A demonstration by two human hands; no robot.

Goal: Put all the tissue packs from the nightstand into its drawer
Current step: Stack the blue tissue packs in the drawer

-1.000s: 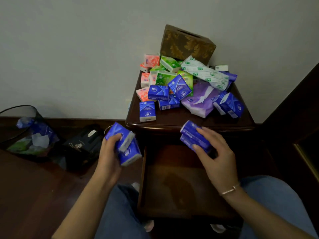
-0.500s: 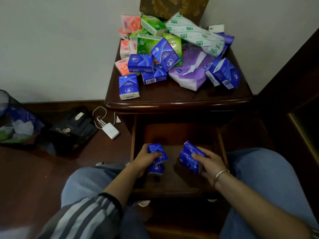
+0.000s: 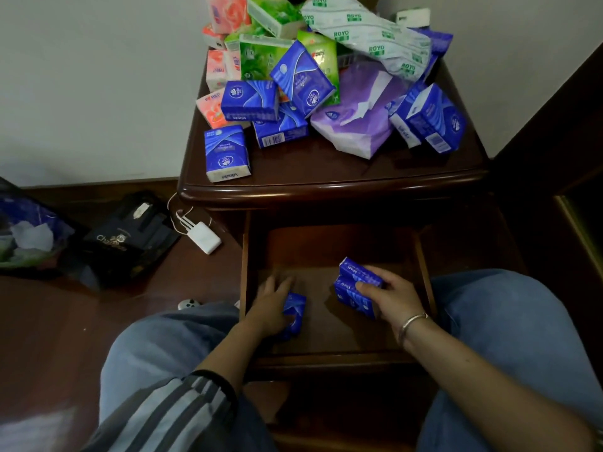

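Note:
A dark wooden nightstand (image 3: 326,187) carries a heap of tissue packs: blue ones (image 3: 226,153), green ones (image 3: 261,57), pink ones (image 3: 215,70), a purple soft pack (image 3: 355,122) and a long white-green pack (image 3: 372,40). Its drawer (image 3: 326,246) stands pulled out below. Inside it, my left hand (image 3: 269,306) presses down on blue packs (image 3: 293,313) near the front left. My right hand (image 3: 390,296) grips two stacked blue packs (image 3: 350,288) at the drawer's right side, low over its floor.
On the floor to the left lie a white charger with a cord (image 3: 204,238), a black bag (image 3: 127,236) and a bin with a plastic liner (image 3: 26,233). My knees in jeans (image 3: 509,321) flank the drawer. Dark furniture (image 3: 574,190) stands at the right.
Both hands have brought their blue packs down from in front of the nightstand into the drawer. The left hand has sunk lower onto the drawer floor.

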